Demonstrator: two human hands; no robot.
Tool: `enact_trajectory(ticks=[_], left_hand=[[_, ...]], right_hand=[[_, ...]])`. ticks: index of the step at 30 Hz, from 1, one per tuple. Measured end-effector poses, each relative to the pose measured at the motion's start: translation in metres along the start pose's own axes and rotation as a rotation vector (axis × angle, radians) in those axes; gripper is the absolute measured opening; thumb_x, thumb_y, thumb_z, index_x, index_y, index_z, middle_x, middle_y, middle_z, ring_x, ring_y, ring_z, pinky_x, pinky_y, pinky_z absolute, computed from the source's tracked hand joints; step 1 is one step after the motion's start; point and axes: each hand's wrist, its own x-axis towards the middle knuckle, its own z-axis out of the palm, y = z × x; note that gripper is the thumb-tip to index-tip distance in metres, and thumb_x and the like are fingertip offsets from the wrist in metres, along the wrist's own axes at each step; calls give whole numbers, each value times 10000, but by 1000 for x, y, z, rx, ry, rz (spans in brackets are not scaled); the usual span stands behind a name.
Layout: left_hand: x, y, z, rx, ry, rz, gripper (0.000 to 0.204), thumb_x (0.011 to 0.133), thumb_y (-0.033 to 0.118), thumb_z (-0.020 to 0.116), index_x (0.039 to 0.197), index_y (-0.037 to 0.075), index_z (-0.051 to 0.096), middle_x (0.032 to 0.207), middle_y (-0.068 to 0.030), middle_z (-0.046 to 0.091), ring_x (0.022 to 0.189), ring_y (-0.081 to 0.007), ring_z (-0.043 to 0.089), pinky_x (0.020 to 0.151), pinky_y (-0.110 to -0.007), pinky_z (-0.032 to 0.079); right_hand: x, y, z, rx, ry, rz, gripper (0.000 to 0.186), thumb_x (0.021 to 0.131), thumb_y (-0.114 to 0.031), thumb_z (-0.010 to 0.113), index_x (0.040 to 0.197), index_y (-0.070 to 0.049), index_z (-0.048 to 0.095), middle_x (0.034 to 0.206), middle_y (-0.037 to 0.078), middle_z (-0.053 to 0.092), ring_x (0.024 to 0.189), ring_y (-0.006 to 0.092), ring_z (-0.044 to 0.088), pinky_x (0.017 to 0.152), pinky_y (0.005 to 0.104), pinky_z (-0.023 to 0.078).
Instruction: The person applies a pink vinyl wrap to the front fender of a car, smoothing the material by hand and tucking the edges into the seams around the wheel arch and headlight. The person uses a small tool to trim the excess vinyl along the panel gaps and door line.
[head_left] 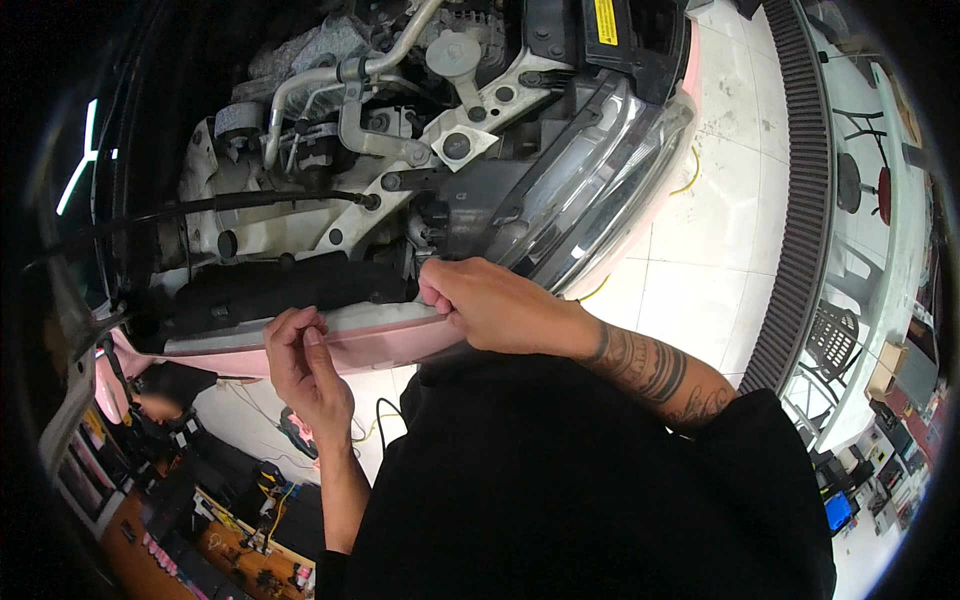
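My left hand (308, 365) is at the outer edge of a pink car fender (395, 342), thumb and fingertips pressed together. Whatever the pinch holds, if anything, is too small to make out. Farther right along the same fender, my tattooed right arm ends in a closed right hand (500, 308), knuckles up, close to the headlight's (610, 185) rear end. Its fingertips are turned toward the fender's upper edge, and what is in them is hidden. A pale grey strip of the fender's inner lip (375, 316) shows between the two hands.
The open engine bay (400, 140) has metal pipes and a white strut. A black rod (230, 203) crosses it at left. Beyond the headlight lie white floor tiles (700, 240) and a dark ribbed strip (803, 200). A person (160, 400) and workshop goods appear at lower left.
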Motion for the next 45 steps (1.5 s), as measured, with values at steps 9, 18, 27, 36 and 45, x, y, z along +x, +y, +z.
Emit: enact_trajectory(ticks=[9, 18, 27, 36, 45], left_hand=[[-6, 2, 6, 52, -80, 6, 150, 932, -26, 475, 1035, -33, 584, 1018, -110, 536, 844, -150, 531, 737, -251, 444], [14, 28, 30, 151, -404, -18, 92, 896, -9, 562, 963, -11, 624, 920, -125, 600, 779, -218, 581, 690, -295, 460], [26, 23, 12, 221, -355, 71, 105, 893, -13, 571, 983, -16, 625, 919, -129, 610, 814, -238, 598, 720, -302, 466], [10, 15, 0, 186, -295, 25, 142, 915, 9, 550, 1037, -14, 618, 940, -120, 590, 787, -195, 571, 706, -286, 456], [14, 20, 6, 149, -317, 40, 164, 909, -26, 541, 1057, -14, 610, 956, -106, 567, 683, -129, 543, 603, -253, 445]], right_hand=[[-3, 2, 9, -95, 85, -54, 231, 695, 117, 574, 882, 18, 481, 775, 161, 582, 750, 380, 596, 651, 447, 446], [-6, 11, -5, 1, 86, 33, 215, 740, 69, 583, 950, 28, 591, 829, 157, 648, 813, 372, 632, 716, 425, 490], [10, 14, -13, -414, -182, -135, 131, 786, -100, 579, 739, 0, 650, 810, 144, 652, 788, 347, 637, 667, 446, 493], [34, 2, -21, -635, -390, -274, 124, 706, -110, 590, 685, 7, 628, 696, 155, 642, 693, 355, 643, 578, 440, 495], [39, 15, -16, -517, -390, -346, 193, 650, -196, 640, 650, -7, 602, 649, 163, 613, 670, 359, 617, 567, 441, 467]])
